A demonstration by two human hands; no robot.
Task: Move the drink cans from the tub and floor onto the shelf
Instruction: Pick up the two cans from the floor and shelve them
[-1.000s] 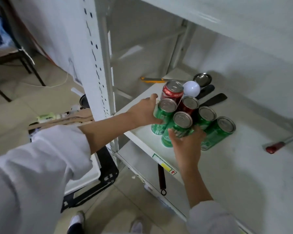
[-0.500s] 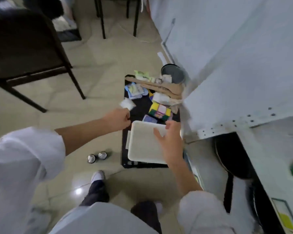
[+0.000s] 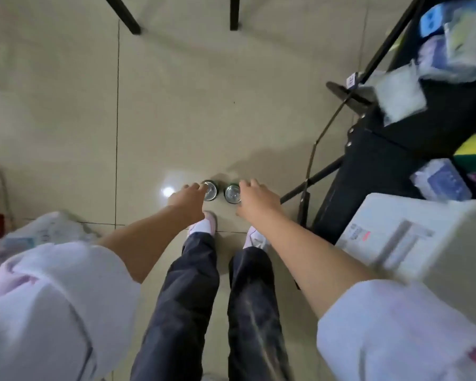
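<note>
Two green drink cans stand upright side by side on the tiled floor, just ahead of my shoes: the left can [image 3: 211,190] and the right can [image 3: 232,193]. My left hand [image 3: 187,199] reaches down to the left can's outer side, fingertips at its rim. My right hand [image 3: 256,199] is at the right can's outer side, fingers spread over its edge. Neither can is lifted. The white tub [image 3: 412,243] sits at the right, its inside hidden. The shelf is out of view.
A black wheeled cart [image 3: 382,149] loaded with packets stands at the right, its thin frame bars close to the right can. Black chair legs [image 3: 128,17] stand at the top. A white bag [image 3: 47,232] lies at the left. My shoes [image 3: 206,225] are right behind the cans.
I have turned away from the shelf and the tub and bent down toward the floor. Both hands dropped from the tub's level to the two cans.
</note>
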